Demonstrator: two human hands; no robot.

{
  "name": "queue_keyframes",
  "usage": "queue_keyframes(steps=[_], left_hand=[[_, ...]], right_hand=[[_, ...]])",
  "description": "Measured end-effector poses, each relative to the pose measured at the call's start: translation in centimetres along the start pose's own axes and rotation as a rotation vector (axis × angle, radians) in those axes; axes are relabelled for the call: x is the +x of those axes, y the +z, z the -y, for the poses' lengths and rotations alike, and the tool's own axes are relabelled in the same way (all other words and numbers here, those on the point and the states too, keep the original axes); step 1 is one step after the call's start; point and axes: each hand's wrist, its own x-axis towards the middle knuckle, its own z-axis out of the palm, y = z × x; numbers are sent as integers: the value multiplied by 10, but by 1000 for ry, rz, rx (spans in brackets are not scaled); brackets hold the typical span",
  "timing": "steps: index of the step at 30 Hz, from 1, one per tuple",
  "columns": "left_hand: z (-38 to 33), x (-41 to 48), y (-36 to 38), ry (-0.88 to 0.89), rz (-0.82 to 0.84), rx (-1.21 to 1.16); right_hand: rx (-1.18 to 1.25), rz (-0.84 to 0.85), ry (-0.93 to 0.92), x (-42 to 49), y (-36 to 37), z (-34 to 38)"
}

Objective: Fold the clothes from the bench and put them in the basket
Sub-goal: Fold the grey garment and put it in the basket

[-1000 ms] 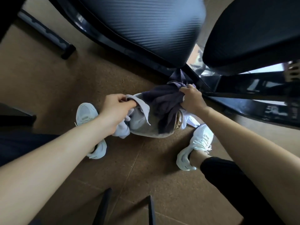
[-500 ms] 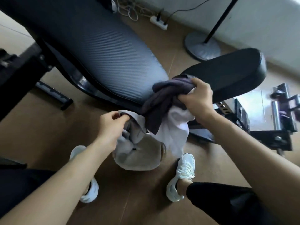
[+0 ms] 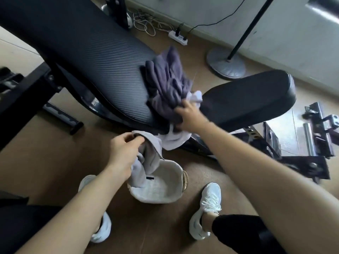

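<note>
- The big black tabletop (image 3: 82, 57) with thin ridges goes from the top left down to the middle.
- A smaller black pad (image 3: 247, 96) sits just to its right, with a gap between them.
- Dark metal frame parts (image 3: 311, 129) lie on the brown floor (image 3: 45, 158) at the right.
- A round grey stand base (image 3: 225, 65) with a black pole is behind the small pad, near the wall.
- The purple clothes (image 3: 168, 83) lie in a heap on the near end of the tabletop.
- The basket (image 3: 176, 167) stands on the floor between my feet, just below the tabletop's end.
- A grey cloth (image 3: 148, 154) hangs over the basket's left rim and down inside.
- A white cloth (image 3: 174, 142) hangs under the purple heap.
- My right hand (image 3: 189, 116) is curled tight in the purple clothes. It looks blurry.
- My left hand (image 3: 122, 149) pinches the top edge of the grey cloth.
- My white shoes (image 3: 207, 208) stand on both sides of the basket.
- A white power strip (image 3: 178, 36) and loose cords (image 3: 146, 22) lie by the wall.
</note>
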Motion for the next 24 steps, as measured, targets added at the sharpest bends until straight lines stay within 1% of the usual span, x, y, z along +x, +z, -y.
queue_keyframes(steps=[1, 2, 4, 8, 10, 12, 14, 16, 17, 19, 22, 24], left_hand=[[0, 2, 1, -1, 0, -9], [-1, 4, 3, 1, 2, -11], [-1, 7, 6, 12, 10, -7], [-3, 7, 12, 12, 40, -16], [-3, 7, 14, 14, 53, -17], [-4, 7, 15, 29, 69, 2], [-4, 5, 15, 43, 101, 7], [-4, 0, 17, 69, 150, 16], [-3, -4, 18, 83, 174, 25], [-2, -11, 20, 103, 212, 48], [-1, -21, 23, 100, 239, 48], [0, -29, 24, 86, 262, 40]], right_hand=[[-50, 104, 13, -10, 17, 3], [-66, 161, 39, -19, 27, 7], [-26, 140, 84, -27, 33, 15], [9, 41, 103, -38, 15, 23], [109, -18, 132, -54, 5, 29], [261, -119, 147, -76, -4, 39], [527, -195, 192, -102, -11, 50], [761, -120, 258, -129, -21, 66], [824, -77, 269, -141, -24, 73], [859, -65, 261, -160, -25, 86], [878, -161, 285, -174, -24, 99], [866, -197, 300, -184, -23, 107]])
